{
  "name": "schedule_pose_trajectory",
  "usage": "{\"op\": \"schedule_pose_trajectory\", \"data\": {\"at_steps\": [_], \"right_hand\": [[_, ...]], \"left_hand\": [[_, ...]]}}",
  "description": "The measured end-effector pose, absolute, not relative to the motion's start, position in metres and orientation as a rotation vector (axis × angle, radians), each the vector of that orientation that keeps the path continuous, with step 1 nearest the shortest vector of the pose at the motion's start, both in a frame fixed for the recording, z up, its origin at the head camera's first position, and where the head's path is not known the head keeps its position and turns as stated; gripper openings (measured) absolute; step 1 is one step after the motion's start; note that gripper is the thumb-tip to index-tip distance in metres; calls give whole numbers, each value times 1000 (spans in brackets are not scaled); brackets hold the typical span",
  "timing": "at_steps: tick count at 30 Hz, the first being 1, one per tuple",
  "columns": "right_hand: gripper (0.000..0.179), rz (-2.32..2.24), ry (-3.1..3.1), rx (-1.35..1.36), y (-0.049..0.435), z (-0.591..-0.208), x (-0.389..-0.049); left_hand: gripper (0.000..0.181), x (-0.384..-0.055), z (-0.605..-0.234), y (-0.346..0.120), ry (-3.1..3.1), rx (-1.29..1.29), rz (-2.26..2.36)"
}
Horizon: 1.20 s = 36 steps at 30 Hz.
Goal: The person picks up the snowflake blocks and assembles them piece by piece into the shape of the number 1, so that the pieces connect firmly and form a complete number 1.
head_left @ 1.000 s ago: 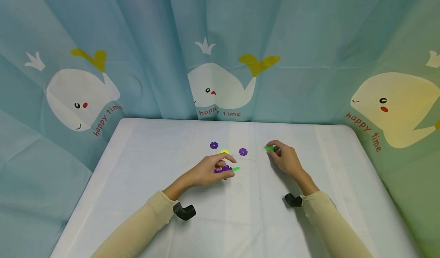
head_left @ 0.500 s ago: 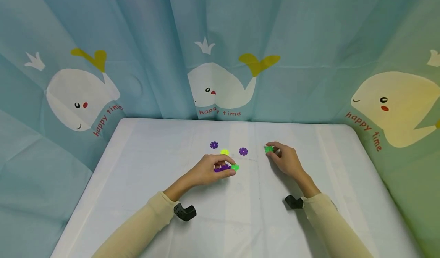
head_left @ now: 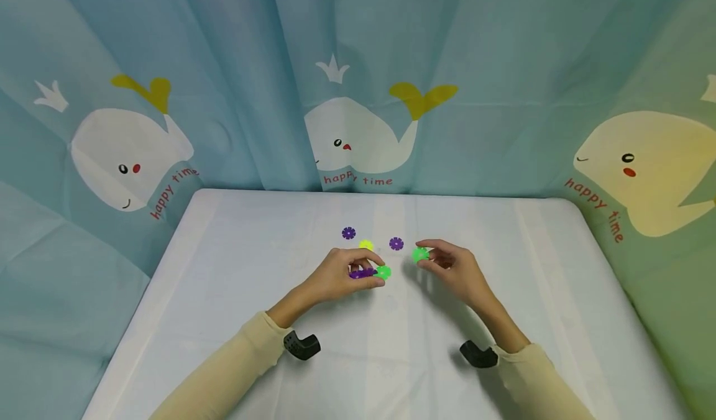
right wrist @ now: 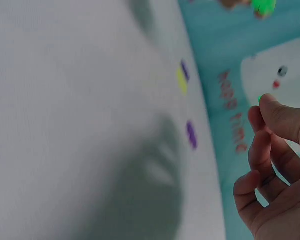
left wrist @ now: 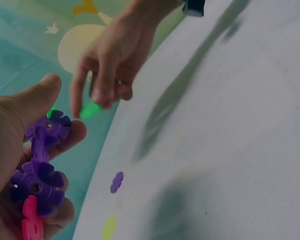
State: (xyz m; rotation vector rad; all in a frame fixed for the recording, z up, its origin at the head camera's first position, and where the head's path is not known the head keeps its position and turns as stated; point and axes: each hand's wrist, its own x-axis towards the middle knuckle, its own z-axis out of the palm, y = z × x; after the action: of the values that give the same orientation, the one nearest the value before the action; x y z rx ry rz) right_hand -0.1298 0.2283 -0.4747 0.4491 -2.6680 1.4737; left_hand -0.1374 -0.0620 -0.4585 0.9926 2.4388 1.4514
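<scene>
Over white counter [head_left: 391,358], grips linked chain [left wrist: 39,150] in curled left hand [head_left: 338,277] and brings green disc [head_left: 420,255] nearer in pinching right hand [head_left: 457,269], unjoined.

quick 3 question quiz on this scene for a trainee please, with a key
1. True or false: the right hand holds its green disc up off the table.
2. In the head view, how many loose purple discs show on the table?
3. In the left wrist view, what colour is the piece at the lower end of the linked purple pieces in the left hand? A) white B) pink C) black

Key: 1. True. 2. Two. 3. B, the pink piece.
</scene>
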Motion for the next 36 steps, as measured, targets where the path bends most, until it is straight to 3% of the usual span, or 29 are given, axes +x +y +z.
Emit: {"op": "schedule_pose_trajectory", "data": {"at_steps": [10, 36], "right_hand": [[35, 1764, -2449, 638, 198, -454, -98], [34, 1448, -2255, 794, 177, -465, -86]], "left_hand": [[26, -138, -459, -62, 2369, 1063, 1498], [26, -138, -450, -58, 2338, 1091, 1394]]}}
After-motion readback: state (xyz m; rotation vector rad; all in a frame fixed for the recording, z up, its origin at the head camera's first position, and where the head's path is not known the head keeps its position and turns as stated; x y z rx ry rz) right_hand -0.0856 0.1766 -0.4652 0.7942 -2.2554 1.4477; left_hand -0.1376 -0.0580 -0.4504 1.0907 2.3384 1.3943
